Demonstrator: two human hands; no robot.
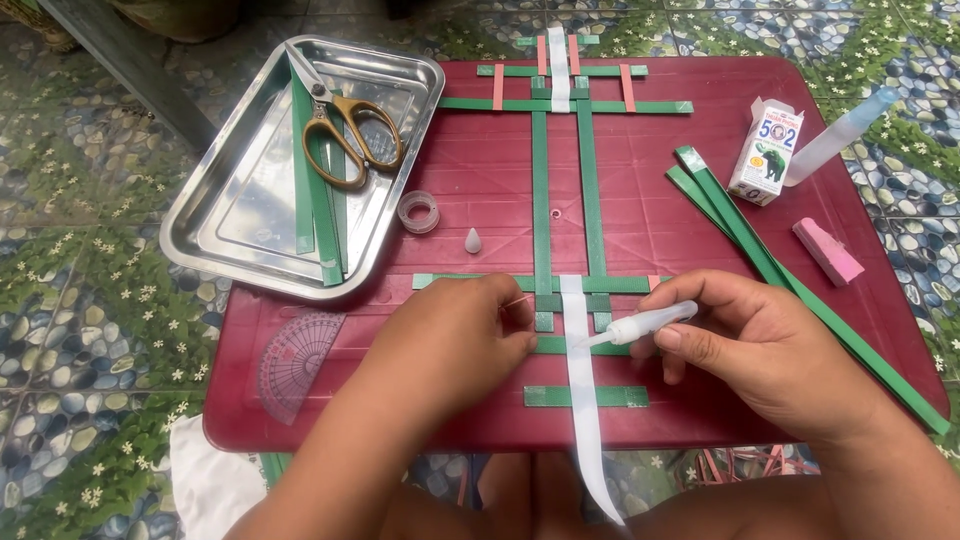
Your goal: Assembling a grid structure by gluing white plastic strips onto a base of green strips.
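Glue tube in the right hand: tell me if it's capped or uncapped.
Uncapped. The glue tube shows a bare nozzle touching the white strip, and a small cone-shaped cap stands apart on the table.

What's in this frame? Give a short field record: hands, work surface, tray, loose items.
left hand: presses on the woven green strips
right hand: holds small white glue tube, tip at white strip
surface: dark red table
tray: steel tray holds scissors and green strips
loose items: tape roll, small cap, glue box, pink block, spare green strips
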